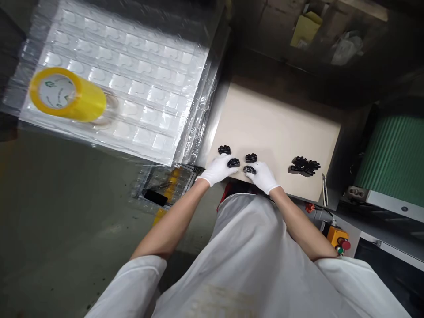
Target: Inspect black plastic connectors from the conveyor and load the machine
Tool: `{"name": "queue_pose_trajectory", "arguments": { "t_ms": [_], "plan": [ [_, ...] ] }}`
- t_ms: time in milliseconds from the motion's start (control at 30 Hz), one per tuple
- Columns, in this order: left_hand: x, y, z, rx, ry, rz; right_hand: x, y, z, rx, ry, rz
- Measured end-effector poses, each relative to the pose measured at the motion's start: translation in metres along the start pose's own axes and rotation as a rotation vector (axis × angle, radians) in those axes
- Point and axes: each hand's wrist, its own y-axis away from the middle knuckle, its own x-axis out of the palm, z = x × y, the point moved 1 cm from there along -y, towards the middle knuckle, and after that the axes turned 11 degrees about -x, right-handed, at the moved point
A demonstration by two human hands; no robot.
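Note:
Both my hands wear white gloves and rest at the near edge of a beige work surface. My left hand has its fingers closed on a small black plastic part. My right hand pinches another black part. Two more black parts lie just beyond the fingers, one at the left and one in the middle. A small heap of the same black parts sits to the right on the surface.
A stack of clear blister trays wrapped in plastic film stands to the left with a yellow tape roll on top. A green conveyor belt runs at the right. A red button box sits near my right arm.

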Motion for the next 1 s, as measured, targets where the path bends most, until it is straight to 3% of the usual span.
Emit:
{"name": "queue_pose_trajectory", "arguments": {
  "t_ms": [67,167,233,433,500,567,667,767,833,900,1000],
  "plan": [
    [-0.019,0.011,0.002,-0.014,-0.023,0.012,-0.009,0.012,-0.002,0.016,-0.027,-0.031],
    [-0.044,0.016,0.006,-0.088,0.036,-0.151,-0.028,0.026,0.0,0.108,-0.176,-0.161],
    [-0.053,0.006,0.005,-0.079,-0.028,-0.229,-0.042,0.02,0.007,0.133,-0.167,-0.197],
    [-0.047,-0.065,-0.001,0.06,-0.326,0.049,-0.059,-0.062,0.023,0.024,0.131,0.205],
    [-0.046,-0.08,-0.003,0.044,-0.238,0.048,-0.061,-0.082,0.018,0.05,0.111,0.224],
    [-0.048,-0.082,-0.008,-0.031,0.056,0.039,-0.067,-0.088,0.012,0.072,0.088,0.197],
    [-0.056,-0.058,-0.028,-0.133,0.808,0.141,-0.084,-0.066,0.015,0.158,-0.368,0.005],
    [-0.06,-0.005,-0.065,-0.115,1.404,0.437,-0.105,-0.018,0.044,0.16,-1.115,-0.198],
    [-0.062,0.036,-0.093,-0.096,1.568,0.639,-0.115,0.018,0.074,0.139,-1.365,-0.2],
    [-0.063,0.071,-0.117,-0.072,1.587,0.795,-0.122,0.048,0.103,0.139,-1.466,-0.178],
    [-0.07,0.102,-0.139,-0.027,1.5,0.904,-0.127,0.076,0.13,0.101,-1.515,-0.17]
  ]
}}
